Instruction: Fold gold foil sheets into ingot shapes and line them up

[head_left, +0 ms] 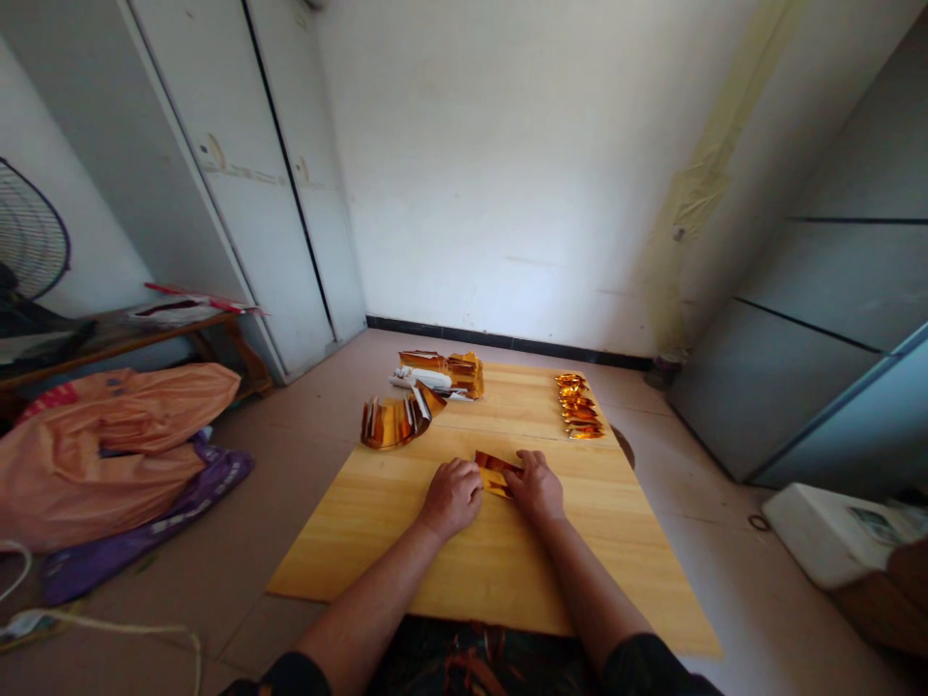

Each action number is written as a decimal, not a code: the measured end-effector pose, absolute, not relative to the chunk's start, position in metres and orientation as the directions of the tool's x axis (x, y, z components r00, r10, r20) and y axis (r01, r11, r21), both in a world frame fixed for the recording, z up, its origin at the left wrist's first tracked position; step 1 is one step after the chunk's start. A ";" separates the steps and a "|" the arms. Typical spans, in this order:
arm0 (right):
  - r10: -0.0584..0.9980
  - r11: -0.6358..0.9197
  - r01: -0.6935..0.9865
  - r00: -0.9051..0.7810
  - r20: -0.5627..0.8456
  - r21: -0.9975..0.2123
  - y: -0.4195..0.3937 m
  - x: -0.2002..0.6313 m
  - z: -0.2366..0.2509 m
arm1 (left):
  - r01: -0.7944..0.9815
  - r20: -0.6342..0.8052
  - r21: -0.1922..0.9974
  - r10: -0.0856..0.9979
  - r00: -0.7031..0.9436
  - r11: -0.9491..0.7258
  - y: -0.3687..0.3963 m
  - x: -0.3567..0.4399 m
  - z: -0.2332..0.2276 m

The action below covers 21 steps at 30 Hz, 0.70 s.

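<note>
Foil, a shiny gold piece, sits on or just above the wooden tabletop, between left hand and right hand! Left fingers curl down at one end, pinching or pressing, can't tell which; right fingers grasp the other, thumb on top. Beyond, a curved foil stack stands at left, and a row of crumpled foil pieces lines the far right edge

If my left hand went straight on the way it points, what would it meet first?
Your left hand would probably meet the shiny orange piece first, just beside it; whether they already touch is hard to tell.
</note>
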State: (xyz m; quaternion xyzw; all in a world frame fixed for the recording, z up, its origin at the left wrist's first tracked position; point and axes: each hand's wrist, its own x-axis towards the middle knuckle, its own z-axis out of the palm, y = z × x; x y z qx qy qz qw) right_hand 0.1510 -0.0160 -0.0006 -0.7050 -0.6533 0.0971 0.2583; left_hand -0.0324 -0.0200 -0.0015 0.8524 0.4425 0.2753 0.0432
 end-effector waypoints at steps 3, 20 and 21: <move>0.976 -0.013 0.869 0.120 0.184 -0.495 -0.015 0.155 -0.001 | 0.730 0.426 0.324 0.782 0.455 -0.602 -0.020 -0.032 -0.002; 0.960 0.000 0.817 0.161 0.229 -0.576 -0.021 0.157 -0.003 | 0.744 0.392 0.285 0.782 0.485 -0.604 -0.020 -0.032 0.000; 0.959 0.005 0.819 0.159 0.236 -0.574 -0.021 0.157 -0.003 | 0.745 0.392 0.283 0.782 0.485 -0.604 -0.019 -0.032 -0.001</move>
